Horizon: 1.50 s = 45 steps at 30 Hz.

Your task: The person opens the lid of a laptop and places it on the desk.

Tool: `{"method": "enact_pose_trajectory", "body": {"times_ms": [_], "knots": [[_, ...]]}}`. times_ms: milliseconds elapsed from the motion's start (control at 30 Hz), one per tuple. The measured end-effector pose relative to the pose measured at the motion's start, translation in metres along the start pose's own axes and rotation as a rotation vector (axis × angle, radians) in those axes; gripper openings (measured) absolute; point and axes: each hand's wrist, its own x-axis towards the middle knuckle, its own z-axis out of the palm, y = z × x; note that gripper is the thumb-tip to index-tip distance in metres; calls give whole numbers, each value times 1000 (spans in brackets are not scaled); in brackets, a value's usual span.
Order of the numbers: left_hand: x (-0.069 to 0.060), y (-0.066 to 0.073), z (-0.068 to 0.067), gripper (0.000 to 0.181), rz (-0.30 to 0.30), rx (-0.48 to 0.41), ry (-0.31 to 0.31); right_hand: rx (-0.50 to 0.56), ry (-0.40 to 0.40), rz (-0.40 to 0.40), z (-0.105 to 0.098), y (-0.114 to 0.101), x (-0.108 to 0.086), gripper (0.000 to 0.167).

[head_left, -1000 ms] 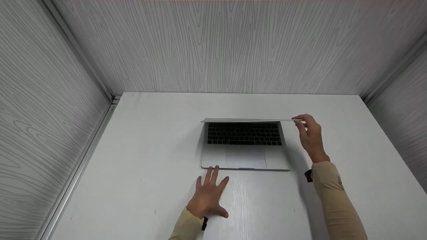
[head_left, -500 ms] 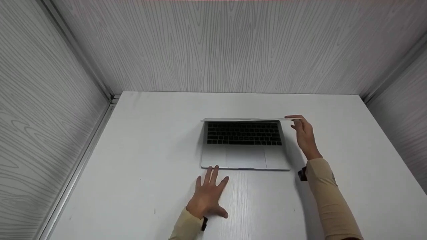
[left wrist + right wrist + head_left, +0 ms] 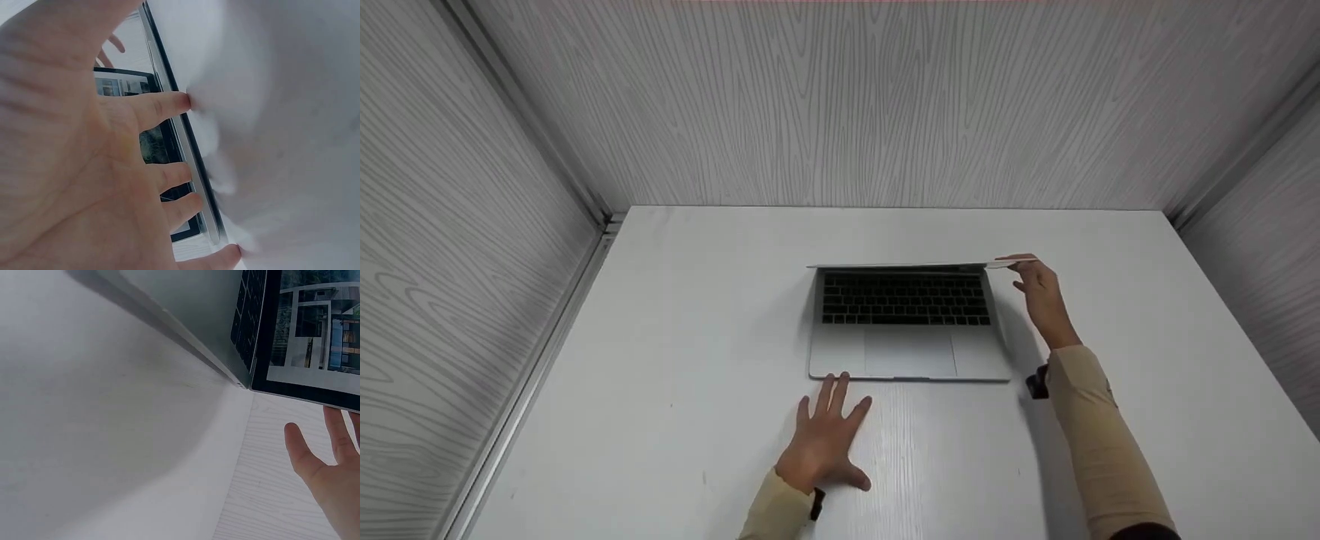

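Note:
A silver laptop (image 3: 840, 354) stands on the white table with its lid (image 3: 896, 265) raised, seen nearly edge-on from above. Black keys (image 3: 906, 300) show below the lid, and the right wrist view catches a lit screen (image 3: 309, 332). My left hand (image 3: 819, 444) lies spread in front of the laptop, two fingertips at its front edge; in the left wrist view fingertips (image 3: 183, 101) meet the tabletop there. At the lid's right side, my right hand (image 3: 1044, 304) has its extended fingers against the lid's edge and back. Its thumb (image 3: 298, 444) is apart from the lid.
The white table (image 3: 675, 315) reaches back to a grey wood-grain panel (image 3: 840, 105). Similar panels stand at the left (image 3: 472, 300) and right (image 3: 1260, 247). A metal rail (image 3: 547, 345) runs along the table's left side.
My right hand has shifted left along the lid's edge, and its thumb has come off the lid. The lid has tilted back slightly. My left hand stays in place.

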Motion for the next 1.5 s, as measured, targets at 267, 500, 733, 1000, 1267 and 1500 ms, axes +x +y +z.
{"method": "enact_pose_trajectory", "body": {"times_ms": [267, 500, 733, 1000, 1267, 1500], "knots": [[0, -1, 1, 114, 12, -18, 12, -21, 0, 75, -3, -6, 9, 62], [-1, -1, 1, 114, 10, -19, 10, -34, -4, 100, -4, -6, 17, 63], [-1, -1, -1, 114, 21, -18, 28, -45, 1, 110, -7, -10, 25, 64], [-2, -1, 0, 114, 24, -48, 27, -47, -27, 138, -7, -19, 29, 66], [-2, -1, 0, 114, 19, -31, 35, -83, 9, 86, -4, -22, 36, 73], [-1, -2, 2, 114, 21, -48, 39, -102, 56, 42, 1, -24, 43, 69]]}}
